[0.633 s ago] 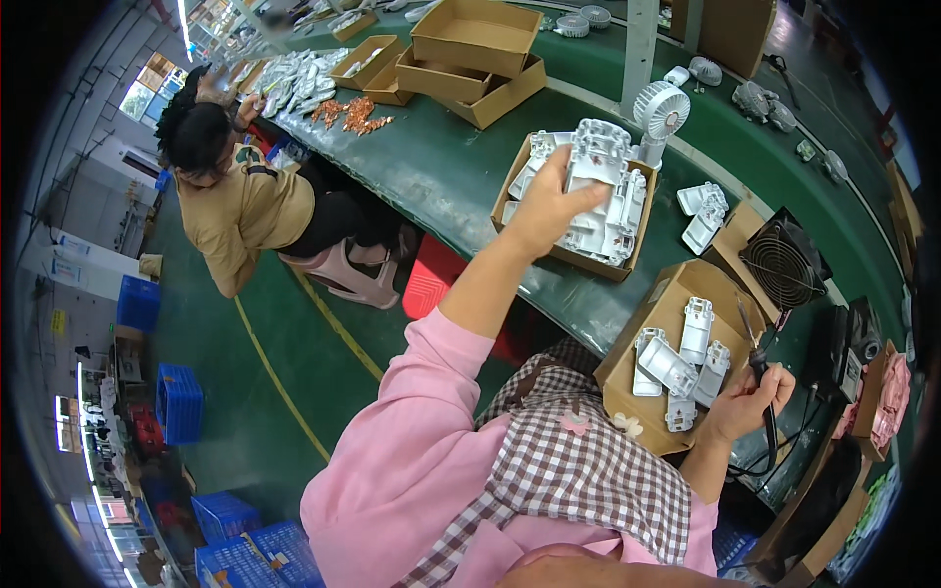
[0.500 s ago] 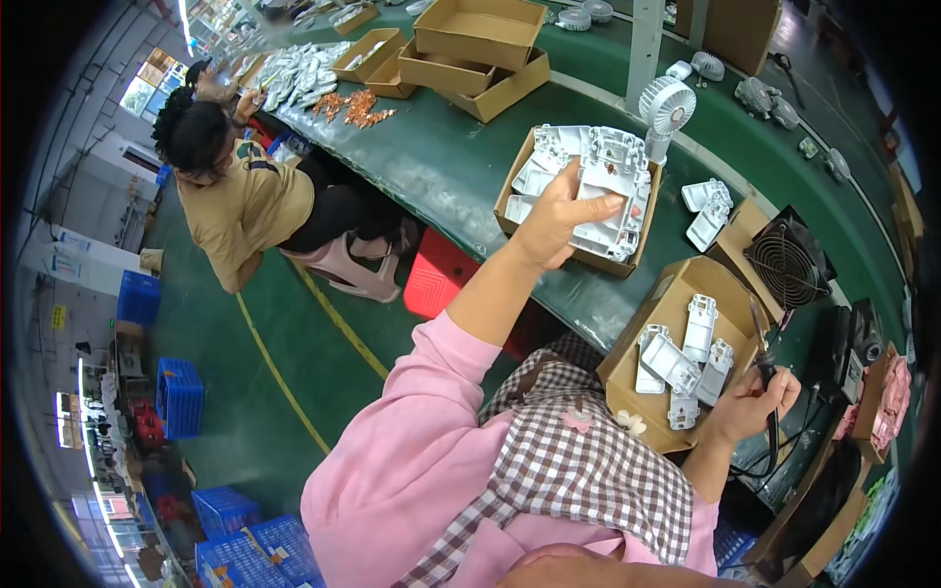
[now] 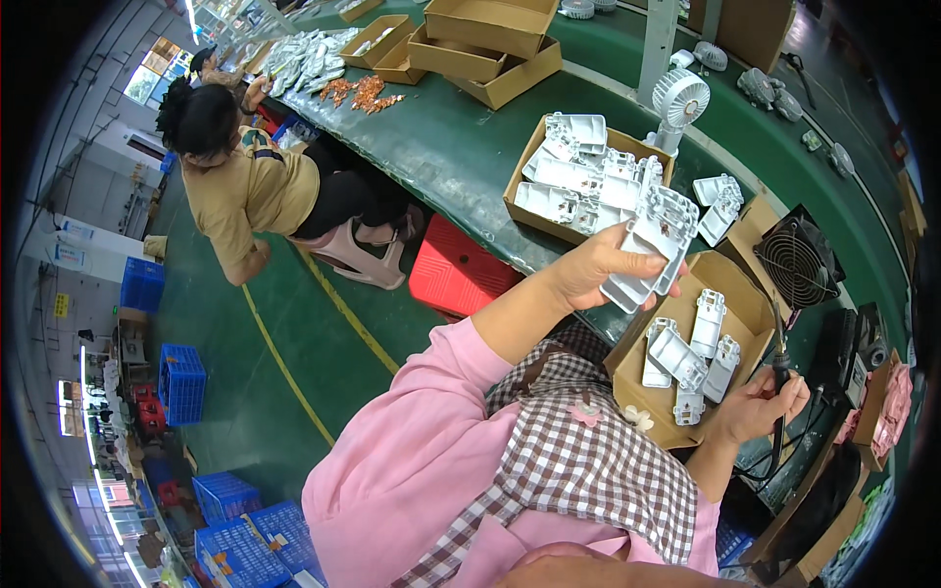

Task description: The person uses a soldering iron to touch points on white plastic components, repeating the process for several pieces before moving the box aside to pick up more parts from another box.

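Note:
My left hand (image 3: 600,267) grips white plastic housing pieces (image 3: 659,235), thumb on top and fingers beneath; whether it is one piece or two pressed together I cannot tell. They are held between two cardboard boxes. The far box (image 3: 541,227) is filled with similar white housings (image 3: 569,176). In the nearer box (image 3: 737,284), by my apron, lie several more housings (image 3: 678,358). To the right of that box, my right hand (image 3: 763,404) is closed around a soldering iron (image 3: 781,365), its tip pointing up and away and its black cord hanging down.
A small white fan (image 3: 678,98) stands behind the far box. Two loose housings (image 3: 718,206) and a black square fan (image 3: 796,257) sit farther right. Stacked cardboard trays (image 3: 480,61) and orange parts (image 3: 368,93) occupy the bench's left. A seated person (image 3: 250,181) works there, beyond a red stool (image 3: 456,265).
My left hand has come away from the far box toward me, carrying white housing pieces now above the gap between the boxes. My right hand still holds the soldering iron in nearly the same place.

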The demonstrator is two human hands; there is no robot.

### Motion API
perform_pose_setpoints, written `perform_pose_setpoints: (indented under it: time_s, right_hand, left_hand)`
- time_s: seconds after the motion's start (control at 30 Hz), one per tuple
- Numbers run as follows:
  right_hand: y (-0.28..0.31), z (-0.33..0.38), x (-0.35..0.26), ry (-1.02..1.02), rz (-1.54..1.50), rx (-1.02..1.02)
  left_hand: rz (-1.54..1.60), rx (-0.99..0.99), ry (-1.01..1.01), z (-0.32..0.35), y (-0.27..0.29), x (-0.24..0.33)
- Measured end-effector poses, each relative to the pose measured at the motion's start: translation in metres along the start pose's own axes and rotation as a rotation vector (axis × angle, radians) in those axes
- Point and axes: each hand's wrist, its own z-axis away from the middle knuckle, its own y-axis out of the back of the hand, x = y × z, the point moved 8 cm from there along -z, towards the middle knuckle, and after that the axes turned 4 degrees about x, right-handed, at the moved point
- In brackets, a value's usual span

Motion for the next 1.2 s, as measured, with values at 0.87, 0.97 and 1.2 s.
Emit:
perform_pose_setpoints:
  time_s: [0.87, 0.97, 1.2]
  right_hand:
    - [0.012, 0.011, -0.014, 0.114, 0.092, -0.066]
    - [0.004, 0.013, -0.018, 0.086, 0.129, -0.084]
    - [0.013, 0.009, -0.005, 0.030, 0.038, -0.025]
  left_hand:
    - [-0.814, 0.322, -0.234, -0.048, -0.017, -0.067]
    - [-0.814, 0.322, -0.216, -0.055, -0.017, -0.074]
    - [-0.479, 0.229, -0.106, -0.058, -0.011, -0.084]
